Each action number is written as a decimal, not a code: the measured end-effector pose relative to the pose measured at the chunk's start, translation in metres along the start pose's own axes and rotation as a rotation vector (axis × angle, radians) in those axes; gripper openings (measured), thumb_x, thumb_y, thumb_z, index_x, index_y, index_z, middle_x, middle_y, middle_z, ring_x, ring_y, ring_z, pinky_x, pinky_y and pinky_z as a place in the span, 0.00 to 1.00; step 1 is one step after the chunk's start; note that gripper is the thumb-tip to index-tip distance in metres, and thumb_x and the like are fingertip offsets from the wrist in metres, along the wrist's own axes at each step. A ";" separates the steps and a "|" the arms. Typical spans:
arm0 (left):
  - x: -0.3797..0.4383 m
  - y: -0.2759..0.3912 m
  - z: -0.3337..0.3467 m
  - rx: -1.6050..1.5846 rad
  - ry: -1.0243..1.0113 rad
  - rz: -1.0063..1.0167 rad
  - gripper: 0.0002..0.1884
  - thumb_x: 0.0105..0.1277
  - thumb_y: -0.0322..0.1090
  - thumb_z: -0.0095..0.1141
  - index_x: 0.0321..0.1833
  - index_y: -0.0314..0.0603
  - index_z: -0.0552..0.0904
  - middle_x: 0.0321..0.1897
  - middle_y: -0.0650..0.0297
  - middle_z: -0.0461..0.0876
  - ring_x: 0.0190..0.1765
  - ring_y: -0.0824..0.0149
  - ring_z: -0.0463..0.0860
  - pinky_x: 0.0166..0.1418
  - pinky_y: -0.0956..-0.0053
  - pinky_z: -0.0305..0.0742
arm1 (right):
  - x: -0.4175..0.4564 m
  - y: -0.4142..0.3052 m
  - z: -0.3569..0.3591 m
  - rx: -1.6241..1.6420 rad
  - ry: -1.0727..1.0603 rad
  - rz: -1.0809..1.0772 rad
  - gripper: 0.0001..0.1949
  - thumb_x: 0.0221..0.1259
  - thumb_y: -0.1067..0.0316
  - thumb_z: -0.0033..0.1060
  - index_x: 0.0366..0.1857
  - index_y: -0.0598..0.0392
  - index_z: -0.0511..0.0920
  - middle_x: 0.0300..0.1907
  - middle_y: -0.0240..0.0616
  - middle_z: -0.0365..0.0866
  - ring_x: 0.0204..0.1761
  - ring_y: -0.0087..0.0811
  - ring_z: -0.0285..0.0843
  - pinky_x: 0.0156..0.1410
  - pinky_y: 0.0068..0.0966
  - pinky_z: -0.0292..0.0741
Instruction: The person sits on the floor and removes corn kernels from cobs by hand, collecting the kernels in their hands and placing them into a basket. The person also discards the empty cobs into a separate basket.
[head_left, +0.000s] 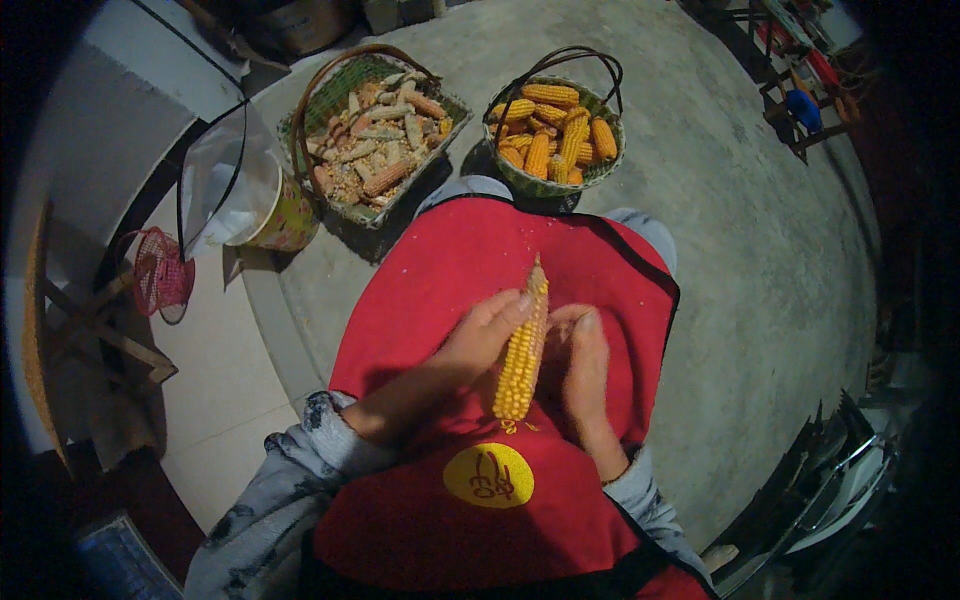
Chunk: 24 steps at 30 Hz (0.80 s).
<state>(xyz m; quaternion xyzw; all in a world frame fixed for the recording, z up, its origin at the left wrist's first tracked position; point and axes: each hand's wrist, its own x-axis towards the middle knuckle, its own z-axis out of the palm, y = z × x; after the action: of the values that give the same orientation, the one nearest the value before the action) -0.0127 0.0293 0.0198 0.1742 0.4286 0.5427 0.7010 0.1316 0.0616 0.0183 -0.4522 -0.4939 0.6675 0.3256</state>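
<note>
A dried ear of yellow corn (521, 367) stands lengthwise above my lap, its pointed tip away from me. Near that tip, its right side shows bare cob where kernels are gone. My left hand (487, 326) grips the ear from the left, thumb along its upper part. Close to the ear's right side is my right hand (586, 360), slightly blurred, with fingers bent and thumb raised. Whether it touches the ear or has kernels in it cannot be made out. Beneath both hands spreads a red apron (435, 262), with a few loose kernels (510, 427) at the ear's lower end.
Ahead on the concrete floor, a rectangular woven basket (319, 94) contains stripped cobs and loose kernels. To its right, a round woven basket (544, 184) holds several yellow ears. A plastic-lined bucket (296, 221), a pink mesh basket (157, 270) and a wooden folding stand (112, 337) are at left.
</note>
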 end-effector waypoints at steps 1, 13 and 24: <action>-0.001 -0.002 0.001 0.053 -0.013 -0.030 0.16 0.75 0.44 0.40 0.51 0.37 0.74 0.37 0.66 0.78 0.40 0.74 0.78 0.46 0.78 0.73 | 0.009 -0.002 0.000 0.101 0.079 0.015 0.22 0.74 0.50 0.33 0.42 0.59 0.74 0.38 0.38 0.78 0.39 0.26 0.75 0.47 0.22 0.70; -0.009 -0.022 0.003 0.443 -0.130 0.098 0.17 0.75 0.43 0.41 0.48 0.34 0.74 0.35 0.60 0.78 0.40 0.71 0.77 0.46 0.72 0.72 | 0.030 -0.022 0.021 0.406 0.013 0.046 0.21 0.75 0.52 0.35 0.27 0.57 0.70 0.29 0.45 0.79 0.29 0.31 0.76 0.42 0.28 0.76; -0.008 -0.033 -0.002 0.598 -0.112 0.333 0.16 0.76 0.42 0.33 0.44 0.37 0.71 0.29 0.65 0.75 0.33 0.72 0.75 0.39 0.76 0.71 | 0.026 -0.019 0.023 0.497 0.026 0.002 0.22 0.75 0.50 0.33 0.23 0.54 0.66 0.18 0.34 0.67 0.24 0.27 0.67 0.49 0.33 0.75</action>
<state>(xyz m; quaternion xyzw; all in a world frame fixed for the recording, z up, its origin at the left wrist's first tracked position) 0.0061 0.0097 -0.0013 0.4690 0.4953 0.4894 0.5433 0.0998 0.0821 0.0313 -0.3673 -0.3099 0.7629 0.4325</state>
